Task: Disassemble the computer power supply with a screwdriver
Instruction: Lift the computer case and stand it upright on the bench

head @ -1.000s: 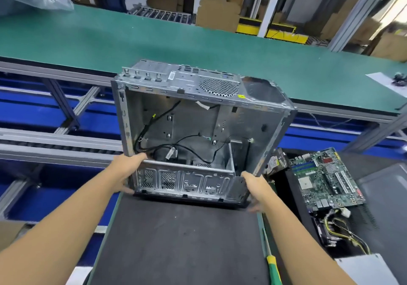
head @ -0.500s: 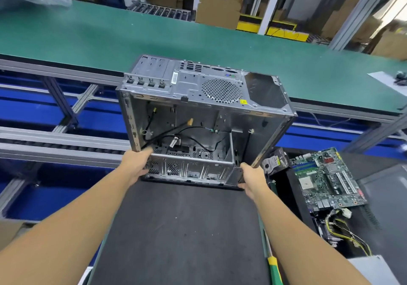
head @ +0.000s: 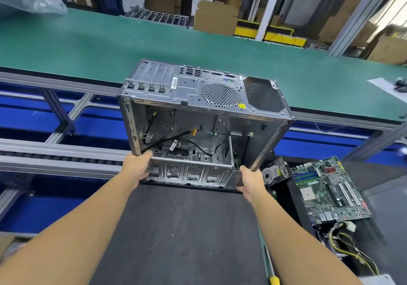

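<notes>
Status, left to right. My left hand (head: 136, 168) grips the near left corner of the chassis (head: 198, 119), fingers curled round the frame edge. The chassis is tipped away from me, with its near edge at the far end of the bench (head: 187, 229). The supply bay (head: 262, 95) in its rear panel is an empty cut-out, and only loose leads remain inside. My right hand (head: 251, 181) grips the near right corner. The screwdriver (head: 272, 271) lies unused at the bench's right edge.

Further right lie a hard drive (head: 275, 171), the motherboard (head: 326, 187) and a yellow-black cable bundle (head: 350, 243). I judge the bundle to be the power supply's. The unit itself is not clearly visible, so I cannot tell whether it has been opened.

Compared with a second ago, the chassis is tilted further from me and shows more of its rear panel. Both grips are unchanged.
</notes>
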The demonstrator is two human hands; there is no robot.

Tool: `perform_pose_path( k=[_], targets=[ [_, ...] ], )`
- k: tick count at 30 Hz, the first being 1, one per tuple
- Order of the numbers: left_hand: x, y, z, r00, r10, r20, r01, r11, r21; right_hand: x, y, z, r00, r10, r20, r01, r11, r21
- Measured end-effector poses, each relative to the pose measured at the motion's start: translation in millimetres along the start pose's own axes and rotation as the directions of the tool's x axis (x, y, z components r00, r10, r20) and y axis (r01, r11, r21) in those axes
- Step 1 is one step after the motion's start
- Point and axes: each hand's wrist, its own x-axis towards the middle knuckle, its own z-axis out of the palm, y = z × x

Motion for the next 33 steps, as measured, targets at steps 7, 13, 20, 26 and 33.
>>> perform_pose_path(
  k=[7,13,20,26,33],
  targets=[
    [-12,2,3,0.998,-0.036,-0.042,0.038,0.998,0.051,-13,1,-3,1.000,-0.020,-0.003,0.020,0.999,-0.036],
    [-42,-18,9,0.996,-0.033,-0.087,0.056,0.961,0.271,-38,25,-14,0.997,-0.026,0.068,0.038,0.982,-0.186],
    [-76,-34,4,0.968,-0.128,0.215,0.021,0.898,0.440,-70,18,-35,0.983,-0.002,0.185,0.067,0.937,-0.343],
    [-118,-49,25,0.916,0.033,0.399,-0.260,0.808,0.529,-109,21,-60,0.941,-0.046,0.334,0.158,0.936,-0.316],
    [-171,-75,64,0.839,0.026,0.544,-0.355,0.783,0.510,-156,57,-92,0.969,-0.034,0.246,0.102,0.957,-0.270]
  ],
)
